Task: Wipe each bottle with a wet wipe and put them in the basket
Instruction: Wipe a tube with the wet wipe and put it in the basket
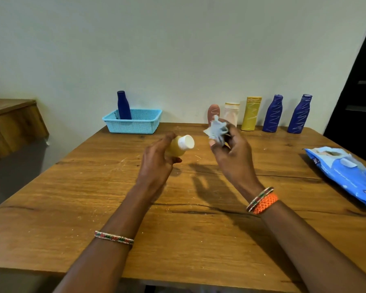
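Desk wooden, scratched, set against pale wall. Wipes pack blue, lying flat at right edge. Basket light blue, at far left of desk, one dark blue bottle upright inside. Row of five bottles along far edge at right: brown bottle, white bottle, yellow bottle, two blue bottles with pale scribbles. Left hand gripping small yellow bottle, white cap toward right. Right hand closed on crumpled wet wipe, just beside cap, not touching
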